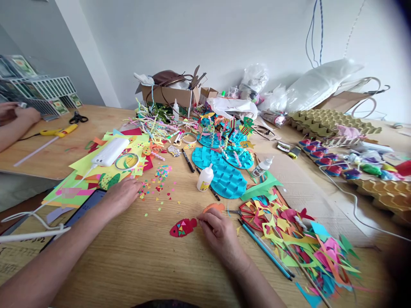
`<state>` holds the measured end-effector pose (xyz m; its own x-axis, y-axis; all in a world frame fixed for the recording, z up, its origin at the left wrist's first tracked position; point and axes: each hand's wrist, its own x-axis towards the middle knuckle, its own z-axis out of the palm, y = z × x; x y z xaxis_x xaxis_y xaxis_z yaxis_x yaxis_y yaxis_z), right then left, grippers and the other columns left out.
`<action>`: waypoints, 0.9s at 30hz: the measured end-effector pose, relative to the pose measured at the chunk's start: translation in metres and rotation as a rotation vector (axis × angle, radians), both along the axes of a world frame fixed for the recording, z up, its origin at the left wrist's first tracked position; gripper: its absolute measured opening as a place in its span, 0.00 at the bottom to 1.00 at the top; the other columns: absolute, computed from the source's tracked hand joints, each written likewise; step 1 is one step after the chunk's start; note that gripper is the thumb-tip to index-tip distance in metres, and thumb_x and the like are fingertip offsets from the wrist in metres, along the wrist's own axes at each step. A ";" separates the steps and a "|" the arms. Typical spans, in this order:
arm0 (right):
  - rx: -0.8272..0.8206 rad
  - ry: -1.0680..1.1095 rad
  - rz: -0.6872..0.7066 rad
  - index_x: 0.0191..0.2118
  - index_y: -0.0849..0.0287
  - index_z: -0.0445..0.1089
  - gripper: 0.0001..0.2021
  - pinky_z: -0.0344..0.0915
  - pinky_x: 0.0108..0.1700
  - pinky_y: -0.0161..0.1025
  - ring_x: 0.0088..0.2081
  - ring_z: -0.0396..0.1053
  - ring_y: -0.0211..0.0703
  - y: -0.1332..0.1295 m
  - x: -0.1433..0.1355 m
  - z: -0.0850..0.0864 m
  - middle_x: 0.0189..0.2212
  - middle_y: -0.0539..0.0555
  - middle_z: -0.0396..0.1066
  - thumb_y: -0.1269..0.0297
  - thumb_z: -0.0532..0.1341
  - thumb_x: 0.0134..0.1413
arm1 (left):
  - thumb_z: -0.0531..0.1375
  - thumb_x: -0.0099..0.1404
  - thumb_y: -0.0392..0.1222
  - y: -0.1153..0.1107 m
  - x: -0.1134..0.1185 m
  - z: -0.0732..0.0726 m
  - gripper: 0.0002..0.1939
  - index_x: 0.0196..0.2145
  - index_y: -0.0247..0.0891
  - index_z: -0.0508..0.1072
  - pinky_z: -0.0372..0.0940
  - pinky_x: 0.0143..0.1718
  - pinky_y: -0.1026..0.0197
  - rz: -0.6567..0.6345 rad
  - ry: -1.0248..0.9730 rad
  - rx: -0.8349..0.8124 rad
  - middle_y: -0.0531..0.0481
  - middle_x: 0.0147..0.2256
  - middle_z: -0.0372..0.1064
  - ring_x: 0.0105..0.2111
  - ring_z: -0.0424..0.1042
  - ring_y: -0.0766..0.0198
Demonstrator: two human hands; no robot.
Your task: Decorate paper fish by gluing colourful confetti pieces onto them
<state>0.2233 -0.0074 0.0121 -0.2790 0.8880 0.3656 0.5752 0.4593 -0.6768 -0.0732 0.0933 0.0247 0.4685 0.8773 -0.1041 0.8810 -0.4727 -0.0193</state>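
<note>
A red paper fish [182, 228], decorated with small colored triangles, lies flat on the wooden table. At its tail is my right hand [220, 233], fingers bent and pinched together at the tail's edge. An orange paper cutout [214, 208] shows partly behind that hand. My left hand [123, 194] rests at the left edge of the scattered paper confetti [162, 188]. Its fingers are closed together, and whatever they pinch is too small to make out. Beyond the fish stand a white glue bottle [205, 178] and a black marker [188, 161].
Blue egg-carton discs [221, 171] with paper fish lie ahead. Paper scraps [298, 235], scissors [239, 212] and blue pencils [266, 248] lie to the right. On the left are a power bank [111, 151], a phone [77, 214] and a glue gun [59, 131]. Another person's hands [24, 114] are at far left.
</note>
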 end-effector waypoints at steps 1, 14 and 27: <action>0.003 -0.002 -0.001 0.31 0.61 0.69 0.08 0.62 0.29 0.32 0.28 0.65 0.37 0.000 0.000 0.000 0.26 0.54 0.66 0.73 0.52 0.53 | 0.50 0.57 0.33 0.000 0.000 0.000 0.08 0.28 0.38 0.69 0.60 0.38 0.56 0.009 -0.002 -0.004 0.45 0.31 0.68 0.36 0.66 0.55; -0.012 -0.015 0.004 0.32 0.59 0.68 0.08 0.61 0.28 0.33 0.28 0.65 0.38 0.001 0.001 -0.002 0.26 0.54 0.66 0.73 0.52 0.53 | 0.47 0.60 0.37 0.005 -0.004 0.001 0.12 0.26 0.38 0.69 0.58 0.33 0.60 0.131 0.042 -0.021 0.46 0.28 0.68 0.33 0.67 0.58; -0.020 -0.029 0.024 0.31 0.60 0.68 0.09 0.61 0.28 0.32 0.28 0.65 0.38 0.001 0.001 -0.003 0.26 0.54 0.66 0.72 0.51 0.54 | 0.48 0.57 0.32 -0.001 0.004 0.018 0.09 0.24 0.38 0.65 0.55 0.29 0.65 0.188 -0.026 -0.076 0.51 0.26 0.66 0.30 0.65 0.64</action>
<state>0.2240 -0.0064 0.0087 -0.3102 0.8879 0.3396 0.5836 0.4599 -0.6692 -0.0695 0.0926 0.0426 0.3010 0.9396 -0.1630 0.9535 -0.2995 0.0341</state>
